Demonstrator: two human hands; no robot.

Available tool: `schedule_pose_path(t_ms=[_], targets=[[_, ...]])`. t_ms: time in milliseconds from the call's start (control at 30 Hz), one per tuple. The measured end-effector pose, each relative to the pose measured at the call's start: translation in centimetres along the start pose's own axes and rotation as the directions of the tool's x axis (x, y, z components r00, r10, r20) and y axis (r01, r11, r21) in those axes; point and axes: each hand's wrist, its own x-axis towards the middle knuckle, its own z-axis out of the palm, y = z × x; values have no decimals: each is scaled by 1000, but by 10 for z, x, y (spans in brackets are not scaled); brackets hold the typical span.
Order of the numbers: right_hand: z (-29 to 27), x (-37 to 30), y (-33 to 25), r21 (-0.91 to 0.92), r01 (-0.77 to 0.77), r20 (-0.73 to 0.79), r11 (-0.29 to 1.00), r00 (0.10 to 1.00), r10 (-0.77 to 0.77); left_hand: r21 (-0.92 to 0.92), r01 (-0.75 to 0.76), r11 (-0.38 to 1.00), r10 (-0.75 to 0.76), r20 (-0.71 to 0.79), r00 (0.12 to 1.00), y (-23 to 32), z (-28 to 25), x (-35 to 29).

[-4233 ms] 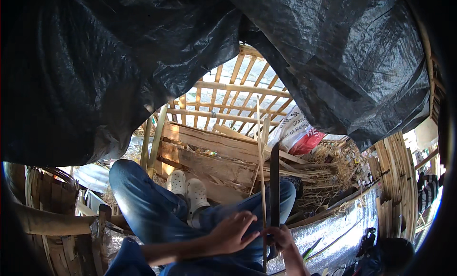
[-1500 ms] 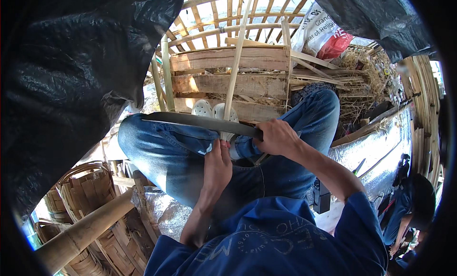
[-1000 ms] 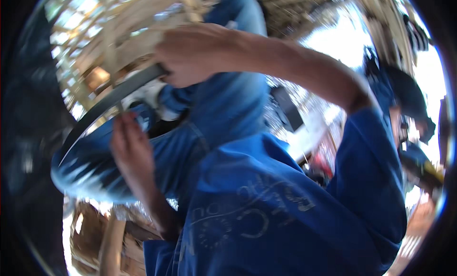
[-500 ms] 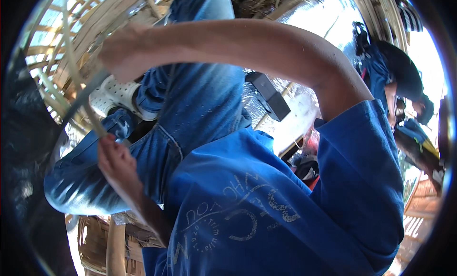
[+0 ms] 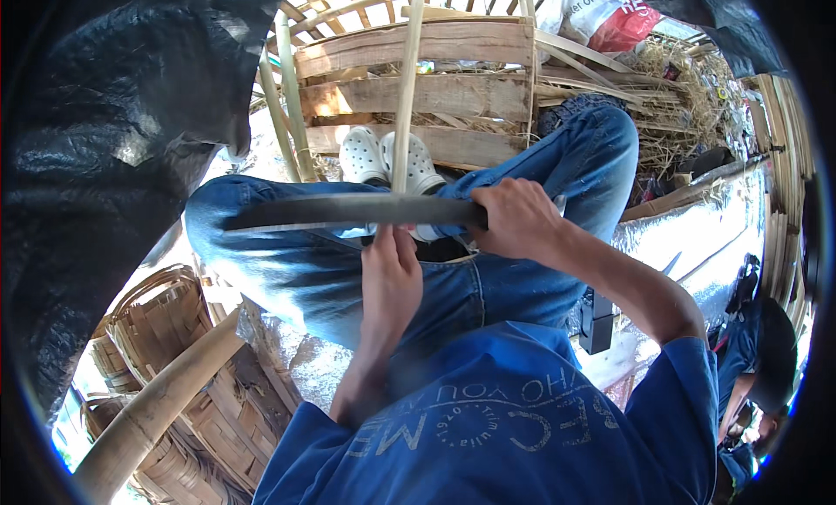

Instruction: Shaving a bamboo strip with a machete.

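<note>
nearest on my feed is a printed blue shirt (image 5: 514, 418); just past it the bare left hand (image 5: 392, 274) has its fingers pinched together, seemingly on the near end of a long, pale, flat bamboo strip (image 5: 407, 96), and the bare right hand (image 5: 522, 219) has its fingers wrapped round the handle end of a long, dark, curved metal blade (image 5: 331, 212). the blade crosses the strip just beyond the left fingertips; i can't tell whether its edge touches. i read the step as working blade against strip; the next move, i'd say, calls for a steady pinch well clear of that edge. it all sits above faded blue denim trousers (image 5: 270, 261). farther out i see white perforated clogs (image 5: 361, 152), woven brown bamboo baskets (image 5: 161, 331) left, a crinkled silver sheet (image 5: 697, 213) right, then rough brown wooden slats (image 5: 470, 91) and a red-and-white sack (image 5: 627, 30).
</note>
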Motion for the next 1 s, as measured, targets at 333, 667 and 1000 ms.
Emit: schedule_pose_path(t_ms=[333, 667, 1000], targets=[[-18, 61, 8, -3, -77, -148, 997, 986, 76, -61, 157, 986, -153, 71, 986, 8, -17, -10], [3, 22, -13, -123, 158, -24, 980, 986, -162, -49, 44, 998, -45, -15, 999, 0, -17, -11], [4, 53, -3, 145, 33, -69, 989, 997, -24, -43, 226, 973, -221, 108, 969, -3, -32, -13]])
